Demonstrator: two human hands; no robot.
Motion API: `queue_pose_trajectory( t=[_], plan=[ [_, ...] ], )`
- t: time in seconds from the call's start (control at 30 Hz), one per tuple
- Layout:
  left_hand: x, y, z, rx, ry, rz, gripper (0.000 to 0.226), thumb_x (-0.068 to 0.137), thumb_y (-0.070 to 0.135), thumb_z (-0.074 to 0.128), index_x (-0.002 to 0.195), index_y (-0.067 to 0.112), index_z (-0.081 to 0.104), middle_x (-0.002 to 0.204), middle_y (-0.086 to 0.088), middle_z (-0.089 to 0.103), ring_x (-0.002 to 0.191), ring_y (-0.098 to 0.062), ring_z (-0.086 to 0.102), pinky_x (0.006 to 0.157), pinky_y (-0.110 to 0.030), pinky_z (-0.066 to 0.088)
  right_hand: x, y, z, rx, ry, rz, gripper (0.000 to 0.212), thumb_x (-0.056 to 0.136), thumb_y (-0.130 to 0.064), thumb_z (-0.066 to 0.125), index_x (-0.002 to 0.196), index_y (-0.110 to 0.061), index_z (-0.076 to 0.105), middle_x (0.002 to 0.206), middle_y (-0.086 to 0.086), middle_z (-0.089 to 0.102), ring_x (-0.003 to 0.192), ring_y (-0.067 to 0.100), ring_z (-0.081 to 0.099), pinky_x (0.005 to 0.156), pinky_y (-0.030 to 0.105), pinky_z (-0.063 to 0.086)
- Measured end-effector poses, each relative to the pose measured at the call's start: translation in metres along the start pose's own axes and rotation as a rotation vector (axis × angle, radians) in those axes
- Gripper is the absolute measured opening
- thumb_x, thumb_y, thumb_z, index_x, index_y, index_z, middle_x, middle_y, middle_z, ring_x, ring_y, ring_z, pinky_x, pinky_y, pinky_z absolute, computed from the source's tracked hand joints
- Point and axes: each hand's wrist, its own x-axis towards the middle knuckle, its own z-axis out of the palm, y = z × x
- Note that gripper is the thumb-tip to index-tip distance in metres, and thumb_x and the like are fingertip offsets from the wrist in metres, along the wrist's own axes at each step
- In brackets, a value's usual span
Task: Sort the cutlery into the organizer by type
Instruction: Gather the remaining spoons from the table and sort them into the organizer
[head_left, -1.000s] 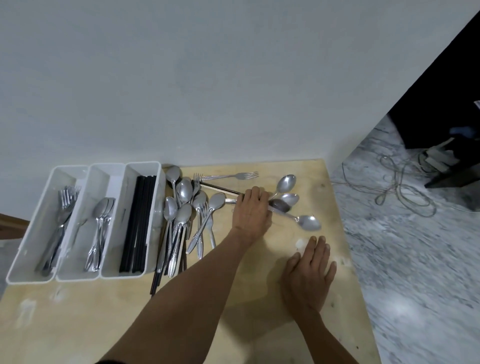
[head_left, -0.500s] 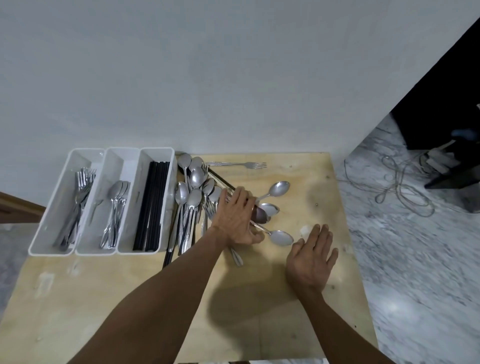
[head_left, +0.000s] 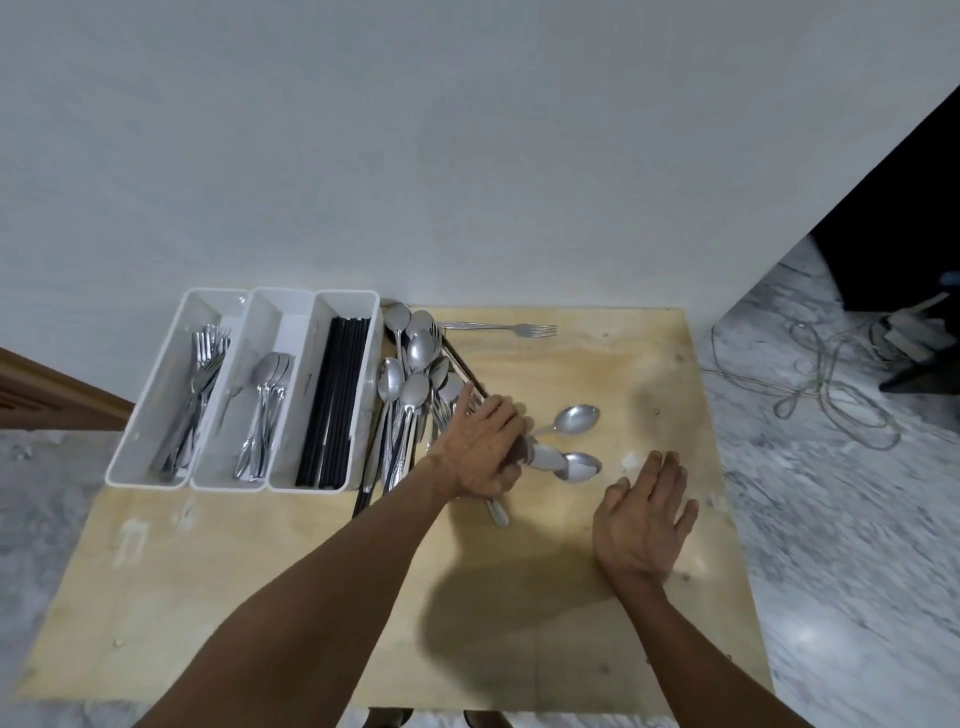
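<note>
A white three-bin organizer (head_left: 156, 475) stands at the table's back left, with forks (head_left: 200, 358) in the left bin, spoons (head_left: 267, 384) in the middle bin and black chopsticks (head_left: 337, 405) in the right bin. A pile of loose spoons (head_left: 410, 384) lies just right of it. My left hand (head_left: 480, 449) is closed over the handles of two spoons (head_left: 579, 466); their bowls stick out to the right and one handle end shows below the hand. Another spoon (head_left: 576, 417) lies just behind them. My right hand (head_left: 641, 519) rests flat on the table, fingers apart, holding nothing.
A lone fork (head_left: 498, 327) lies by the wall at the back. The wooden table (head_left: 260, 597) ends at a right edge beside a marble floor with tangled cables (head_left: 831, 384). A white wall runs behind the table.
My left hand has drawn the spoons toward me and to the left, and their bowls now lie close together. My right hand has stayed flat on the table.
</note>
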Motion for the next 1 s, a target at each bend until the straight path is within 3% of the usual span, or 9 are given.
queue_pose_trajectory(
  t=[0.2, 0.3, 0.4, 0.47, 0.57, 0.67, 0.77, 0.87, 1.0],
  plan=[
    [-0.036, -0.035, -0.008, 0.053, -0.086, 0.005, 0.055, 0.079, 0.042, 0.053, 0.13, 0.027, 0.04, 0.138, -0.011, 0.042, 0.133, -0.029, 0.036, 0.112, -0.063, 0.014, 0.0, -0.001, -0.001, -0.001, -0.003, -0.002, 0.058, 0.095, -0.029, 0.027, 0.146, -0.002, 0.033, 0.154, 0.018, 0.035, 0.143, 0.034, 0.032, 0.111, 0.057, 0.026],
    [-0.043, -0.048, -0.011, 0.05, -0.078, 0.005, 0.058, 0.069, 0.036, 0.059, 0.126, 0.025, 0.052, 0.134, -0.011, 0.048, 0.129, -0.03, 0.041, 0.109, -0.063, 0.021, 0.0, -0.001, 0.0, -0.003, -0.007, 0.0, 0.058, 0.095, -0.03, 0.026, 0.146, -0.002, 0.033, 0.154, 0.019, 0.036, 0.143, 0.034, 0.032, 0.111, 0.057, 0.026],
    [-0.043, -0.053, -0.018, 0.072, -0.061, -0.007, 0.041, 0.072, 0.032, 0.057, 0.11, 0.02, 0.064, 0.132, -0.009, 0.05, 0.129, -0.026, 0.041, 0.111, -0.058, 0.021, 0.001, -0.001, 0.0, -0.001, -0.005, 0.004, 0.058, 0.094, -0.029, 0.028, 0.145, -0.001, 0.034, 0.153, 0.019, 0.037, 0.142, 0.035, 0.033, 0.11, 0.057, 0.026],
    [-0.039, -0.051, -0.019, 0.098, -0.036, -0.022, 0.039, 0.079, 0.039, 0.046, 0.104, 0.017, 0.065, 0.126, -0.007, 0.051, 0.124, -0.023, 0.042, 0.112, -0.052, 0.021, 0.0, -0.002, 0.0, -0.001, 0.001, 0.003, 0.057, 0.095, -0.028, 0.03, 0.145, -0.001, 0.035, 0.152, 0.02, 0.038, 0.142, 0.035, 0.034, 0.109, 0.056, 0.027],
    [-0.03, -0.034, -0.017, 0.06, -0.018, -0.036, 0.066, 0.083, 0.066, 0.023, 0.099, 0.014, 0.061, 0.106, -0.005, 0.051, 0.105, -0.022, 0.046, 0.107, -0.048, 0.026, -0.001, -0.002, -0.001, 0.008, 0.007, 0.009, 0.057, 0.095, -0.028, 0.03, 0.144, 0.0, 0.036, 0.152, 0.021, 0.039, 0.141, 0.036, 0.035, 0.109, 0.056, 0.028],
    [-0.017, -0.012, -0.007, 0.079, -0.022, -0.026, 0.08, 0.079, 0.082, 0.023, 0.101, 0.013, 0.056, 0.1, -0.005, 0.049, 0.094, -0.022, 0.046, 0.097, -0.046, 0.034, 0.0, -0.003, -0.002, 0.007, 0.006, 0.011, 0.058, 0.095, -0.028, 0.029, 0.145, -0.001, 0.036, 0.152, 0.02, 0.038, 0.141, 0.036, 0.034, 0.11, 0.057, 0.027],
    [-0.002, 0.003, 0.004, 0.128, -0.014, -0.043, 0.058, 0.087, 0.066, 0.045, 0.107, 0.013, 0.056, 0.104, -0.006, 0.057, 0.095, -0.024, 0.052, 0.082, -0.044, 0.039, -0.001, -0.003, -0.002, 0.009, 0.0, 0.013, 0.058, 0.095, -0.029, 0.029, 0.146, -0.001, 0.035, 0.153, 0.02, 0.038, 0.142, 0.035, 0.034, 0.11, 0.057, 0.027],
    [0.007, 0.009, 0.007, 0.132, 0.053, -0.168, 0.035, 0.091, 0.048, 0.053, 0.096, 0.015, 0.061, 0.088, -0.005, 0.064, 0.08, -0.021, 0.058, 0.07, -0.039, 0.041, -0.001, -0.002, -0.001, -0.001, -0.012, 0.008, 0.06, 0.095, -0.031, 0.027, 0.147, -0.002, 0.033, 0.154, 0.019, 0.036, 0.143, 0.035, 0.031, 0.112, 0.056, 0.025],
    [0.015, -0.002, 0.005, 0.005, 0.031, -0.483, 0.028, 0.098, 0.034, 0.044, 0.107, 0.012, 0.059, 0.099, -0.006, 0.062, 0.09, -0.02, 0.054, 0.084, -0.039, 0.042, 0.0, -0.001, -0.001, -0.029, -0.028, 0.005, 0.061, 0.096, -0.032, 0.024, 0.149, -0.003, 0.031, 0.156, 0.018, 0.033, 0.145, 0.033, 0.028, 0.113, 0.055, 0.023]
  ],
)
